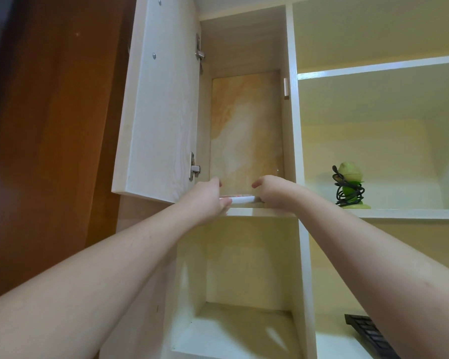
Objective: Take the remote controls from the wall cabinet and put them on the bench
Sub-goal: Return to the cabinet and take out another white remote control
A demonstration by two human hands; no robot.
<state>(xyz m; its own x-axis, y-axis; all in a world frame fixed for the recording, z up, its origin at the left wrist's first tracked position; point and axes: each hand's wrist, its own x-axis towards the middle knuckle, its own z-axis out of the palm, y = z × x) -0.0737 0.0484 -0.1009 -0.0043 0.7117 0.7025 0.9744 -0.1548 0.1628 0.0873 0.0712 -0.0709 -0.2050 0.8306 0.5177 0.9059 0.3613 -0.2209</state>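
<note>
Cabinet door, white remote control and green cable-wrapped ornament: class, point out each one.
cabinet door [158, 104], head view, middle of its inner face.
white remote control [241, 200], head view, its visible front edge.
green ornament [350, 174], head view, its upper part.

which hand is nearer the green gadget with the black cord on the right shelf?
Right. The right hand is at the cabinet's front edge, one compartment left of the green gadget; the left hand is farther left, by the door.

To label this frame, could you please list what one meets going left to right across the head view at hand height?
Open cabinet door → left hand → white remote control → right hand → green ornament wrapped in black cable.
</note>
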